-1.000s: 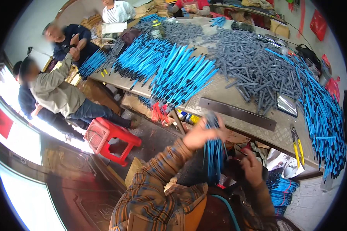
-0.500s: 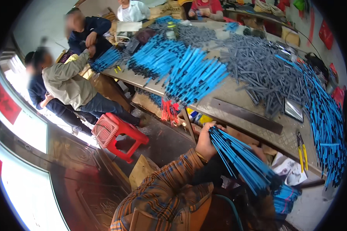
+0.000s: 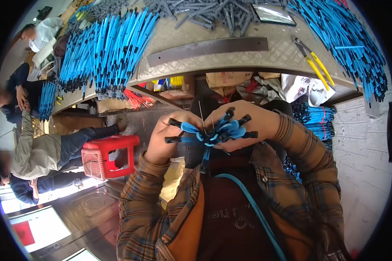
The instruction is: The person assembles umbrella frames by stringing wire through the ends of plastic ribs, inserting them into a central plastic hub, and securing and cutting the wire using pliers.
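Observation:
Upright in front of my chest is a bundle of thin blue rods with black ends (image 3: 232, 129), its ends fanning out toward the head camera. My left hand (image 3: 171, 131) is closed round its left side. From the other side my right hand (image 3: 256, 125) grips the same bundle, fingers wrapped round it. A thin pale strand (image 3: 201, 114) sticks up between the two hands. The lower part of the bundle is hidden behind the rod ends and my hands.
The worktable (image 3: 196, 65) carries a long dark metal strip (image 3: 208, 50), yellow-handled pliers (image 3: 314, 65), piled grey plastic pieces (image 3: 224, 13) and blue rods (image 3: 122, 48). More blue rods (image 3: 344, 43) overhang its right side. A red stool (image 3: 111, 156) and several people are left.
My view has tilted down and turned right. The bundle has gone from lying slanted to standing on end before my chest, with both hands now plainly on it.

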Tool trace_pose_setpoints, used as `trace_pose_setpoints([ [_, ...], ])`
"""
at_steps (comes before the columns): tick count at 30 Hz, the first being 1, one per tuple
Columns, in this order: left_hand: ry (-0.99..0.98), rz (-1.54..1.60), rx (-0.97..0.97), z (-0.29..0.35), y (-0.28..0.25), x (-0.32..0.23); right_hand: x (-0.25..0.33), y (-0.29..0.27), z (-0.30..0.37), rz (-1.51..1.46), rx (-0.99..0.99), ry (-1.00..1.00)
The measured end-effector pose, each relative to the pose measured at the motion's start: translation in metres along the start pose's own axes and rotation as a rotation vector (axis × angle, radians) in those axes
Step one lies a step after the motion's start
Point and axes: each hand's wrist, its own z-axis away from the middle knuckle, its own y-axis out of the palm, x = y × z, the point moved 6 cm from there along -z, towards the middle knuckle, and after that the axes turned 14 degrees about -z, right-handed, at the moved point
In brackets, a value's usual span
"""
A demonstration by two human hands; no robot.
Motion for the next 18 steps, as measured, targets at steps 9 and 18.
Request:
trace_pose_setpoints([
  [9, -0.312, -0.201, 0.406, 0.015, 0.019, -0.017, -0.015, 0.025, -0.007, -0.133, 0.104, 0.152],
  [18, -0.464, -0.155, 0.338, 0.025, 0.019, -0.014, -0.004, 0.036, -0.016, -0.039, 0.099, -0.07],
])
